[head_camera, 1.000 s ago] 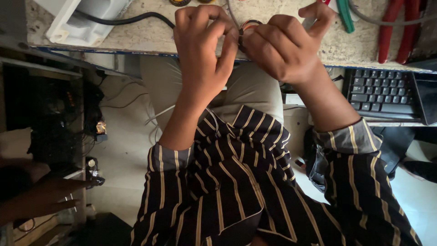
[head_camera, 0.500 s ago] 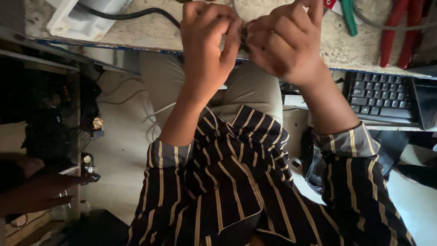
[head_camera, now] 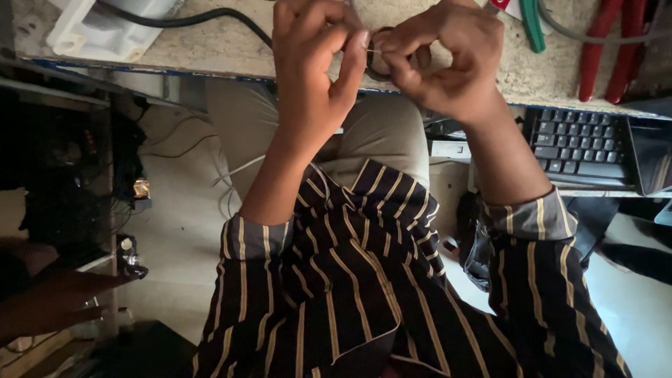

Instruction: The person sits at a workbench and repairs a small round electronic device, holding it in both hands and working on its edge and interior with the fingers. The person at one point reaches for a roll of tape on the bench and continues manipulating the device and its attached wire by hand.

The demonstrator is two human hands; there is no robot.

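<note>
Both my hands are raised over the front edge of the speckled stone counter (head_camera: pixel 210 52). My left hand (head_camera: pixel 311 70) has thumb and forefinger pressed together, pinching one end of a thin, pale wire (head_camera: pixel 373 50). My right hand (head_camera: pixel 448 59) has its fingers curled and pinches the other end of that wire just beside a small dark round part (head_camera: pixel 378 63), which sits between the two hands and is mostly hidden; I cannot tell what it is. The two hands are nearly touching.

On the counter: a white plastic box (head_camera: pixel 105 24) with a black cable (head_camera: pixel 203 17) at far left, and green-handled (head_camera: pixel 532 24) and red-handled pliers (head_camera: pixel 612 45) to the right. A black keyboard (head_camera: pixel 577 150) sits on a lower shelf at right. Another person's hand (head_camera: pixel 63 297) rests at lower left.
</note>
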